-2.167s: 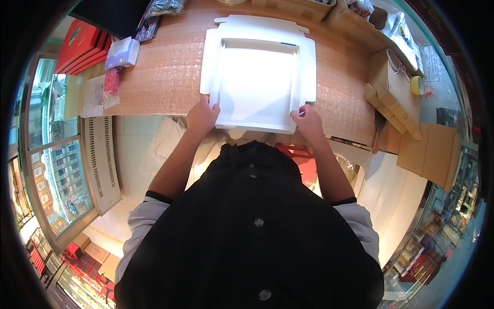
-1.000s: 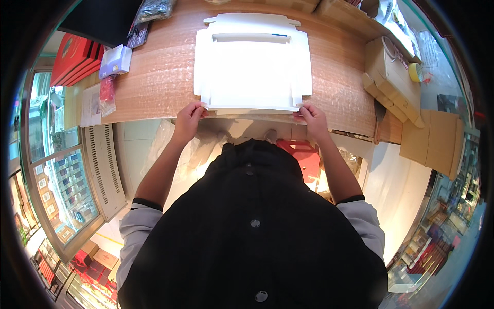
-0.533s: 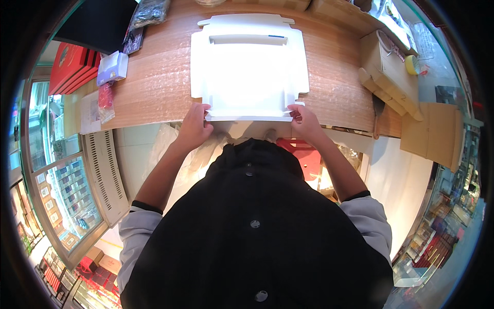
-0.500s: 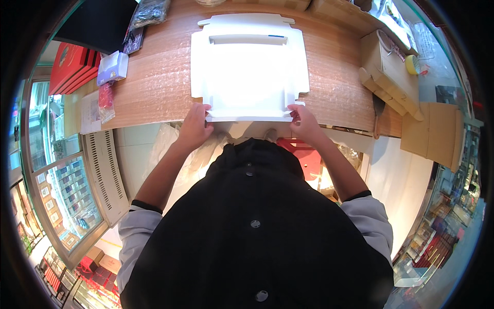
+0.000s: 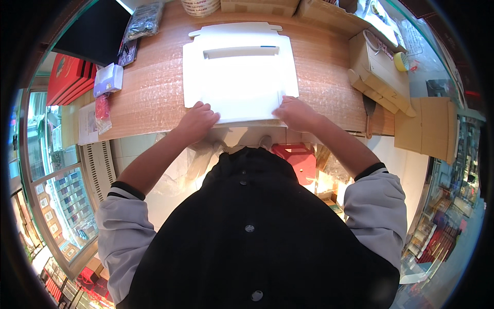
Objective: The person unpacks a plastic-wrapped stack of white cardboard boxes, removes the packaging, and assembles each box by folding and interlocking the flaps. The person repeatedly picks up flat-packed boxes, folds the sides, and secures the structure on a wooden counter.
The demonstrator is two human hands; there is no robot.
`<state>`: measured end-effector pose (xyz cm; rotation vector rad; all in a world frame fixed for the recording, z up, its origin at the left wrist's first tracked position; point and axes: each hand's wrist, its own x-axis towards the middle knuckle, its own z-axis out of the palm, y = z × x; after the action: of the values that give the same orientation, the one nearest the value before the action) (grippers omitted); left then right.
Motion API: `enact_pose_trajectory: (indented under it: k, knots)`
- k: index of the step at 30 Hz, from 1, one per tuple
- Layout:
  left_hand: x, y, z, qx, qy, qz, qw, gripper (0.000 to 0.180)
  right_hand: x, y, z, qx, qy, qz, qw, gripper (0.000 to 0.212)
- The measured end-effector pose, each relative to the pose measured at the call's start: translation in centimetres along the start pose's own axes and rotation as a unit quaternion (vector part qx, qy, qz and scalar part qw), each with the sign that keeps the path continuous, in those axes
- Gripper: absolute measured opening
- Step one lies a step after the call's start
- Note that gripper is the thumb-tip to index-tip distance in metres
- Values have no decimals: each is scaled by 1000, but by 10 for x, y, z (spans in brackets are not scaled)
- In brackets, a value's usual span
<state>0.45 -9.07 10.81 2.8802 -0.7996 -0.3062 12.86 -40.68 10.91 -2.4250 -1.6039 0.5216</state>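
Note:
A white cardboard box blank (image 5: pixel 242 77) lies on the wooden table, overexposed in its middle, with cut flaps and a raised fold near its far side. My left hand (image 5: pixel 199 121) is closed at its near left corner, fingers curled over the edge. At the near right corner my right hand (image 5: pixel 295 114) is likewise closed on the board. The near edge between my hands sits right at the table's front edge. My fingertips are partly hidden by the curled knuckles and the glare.
Brown cardboard boxes (image 5: pixel 380 69) stand at the table's right, with a yellow tape roll (image 5: pixel 401 62) on them. A scraper-like tool (image 5: pixel 369 116) lies by the front edge. Red boxes (image 5: pixel 69 80) and a tissue pack (image 5: pixel 108 80) are at the left. A red stool (image 5: pixel 297 164) stands below.
My hands have curled from a fingertip hold into closed grips over the near corners. The near flap's folded corners no longer show. The whole view has shifted slightly.

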Motion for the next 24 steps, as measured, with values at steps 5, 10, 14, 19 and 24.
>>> enact_pose_trajectory:
  k: [5,10,14,19,24]
  knots:
    - [17,-14,-10,-151,-121,-67,979,12,18,4,-16,47,-115,64,990,23]
    - [16,-7,10,-36,78,-40,995,11,16,9,5,42,140,-8,989,17]
    - [16,-5,2,31,33,1,999,8,15,4,3,30,9,45,998,9]
    - [15,1,9,32,36,28,998,13,2,9,14,-45,85,-79,992,10]
    - [17,10,2,-18,1,-26,1000,19,6,6,20,-101,79,-37,991,11]
